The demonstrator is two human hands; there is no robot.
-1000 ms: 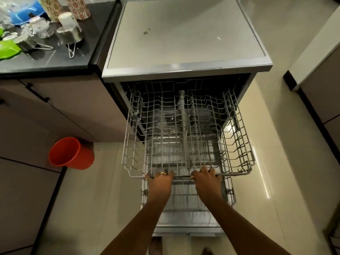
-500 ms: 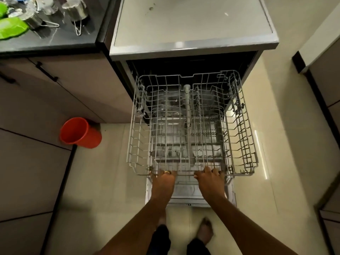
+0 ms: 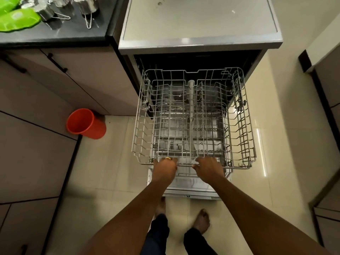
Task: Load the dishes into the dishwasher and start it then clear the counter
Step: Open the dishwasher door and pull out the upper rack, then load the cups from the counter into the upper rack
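Head view: since the earlier frame the rack (image 3: 142,126) has slid further out of the dishwasher (image 3: 200,24), toward 6 o'clock. The left hand (image 3: 165,169) and right hand (image 3: 208,168) curl their fingers over its front rail. It is best to pull evenly, so the rack does not twist. The steel cups (image 3: 86,6) wait on the bench (image 3: 73,32) at 10 o'clock.

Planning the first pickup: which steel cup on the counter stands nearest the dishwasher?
The rightmost steel cup, its wire handle pointing at the front edge of the counter. The other cups stand further left, toward the green plates.
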